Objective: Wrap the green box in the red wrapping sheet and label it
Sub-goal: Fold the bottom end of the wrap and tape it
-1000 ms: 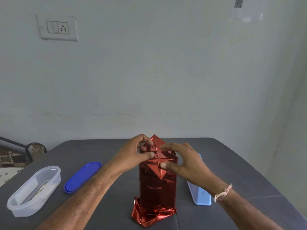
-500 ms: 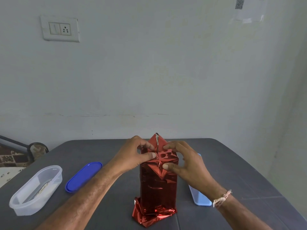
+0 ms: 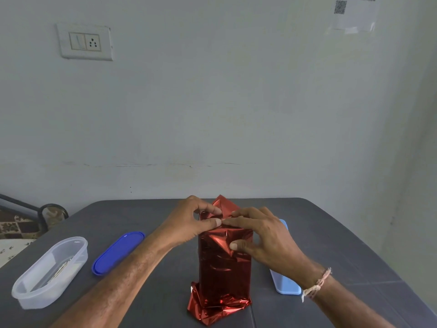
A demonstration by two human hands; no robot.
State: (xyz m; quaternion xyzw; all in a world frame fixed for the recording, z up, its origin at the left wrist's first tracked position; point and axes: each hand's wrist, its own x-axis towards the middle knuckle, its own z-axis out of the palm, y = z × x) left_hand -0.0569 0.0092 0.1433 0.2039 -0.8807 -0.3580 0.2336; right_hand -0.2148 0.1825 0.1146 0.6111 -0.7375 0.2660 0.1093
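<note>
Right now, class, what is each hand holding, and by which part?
Both hold the shiny red foil-wrapped box at its top folds: left hand pinches the upright flap, right hand pinches the folded front flap.

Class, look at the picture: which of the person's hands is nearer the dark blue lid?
Left. The left hand pinches the top of the wrapped box on the side towards the lid; the right hand holds the opposite side, farther away.

Red wrapping sheet (image 3: pixel 224 268), grey table (image 3: pixel 331 245), blue lid (image 3: pixel 118 253), seemingly chequered cloth (image 3: pixel 14 227).
</note>
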